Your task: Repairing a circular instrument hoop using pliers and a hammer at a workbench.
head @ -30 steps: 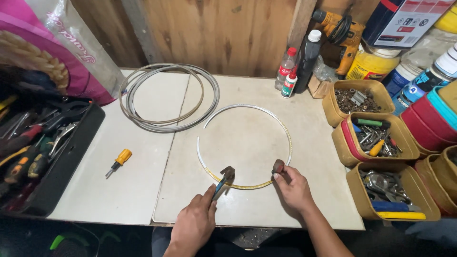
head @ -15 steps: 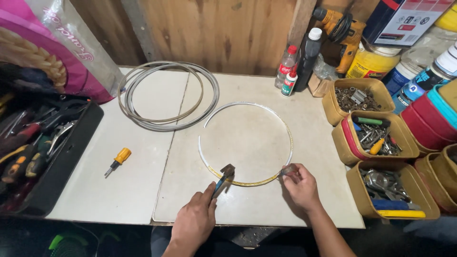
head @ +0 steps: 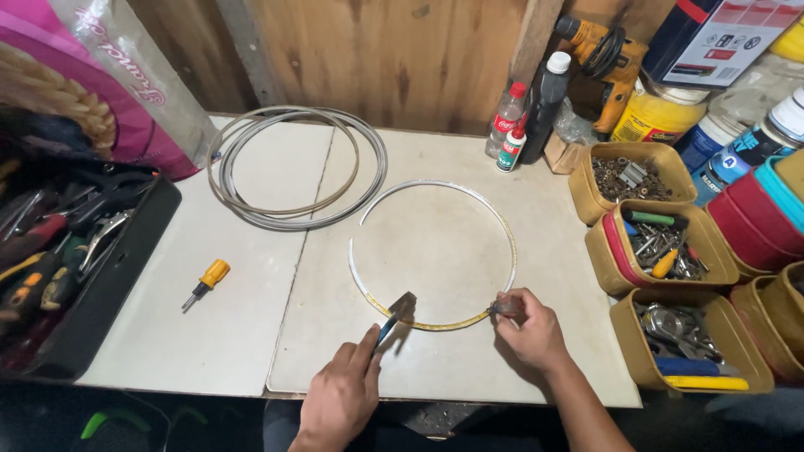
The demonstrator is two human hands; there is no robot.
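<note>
Centrally on the tabletop (head: pixel 251 335), a springy, light white cable loop (head: pixel 502 226) lies flat; left hand (head: pixel 343 393) closes around pliers (head: pixel 394 316) biting its stripped section, right hand (head: pixel 532 331) pinches the free end

One head-worn camera is looking steeply down from the near edge of the desk (head: pixel 251 351), facing the far wooden wall (head: pixel 402 59). It is sitting close enough that both forearms are entering from the bottom, while taking in the toolbox (head: pixel 75 276) at left and the yellow bins (head: pixel 670 251) at right.
</note>
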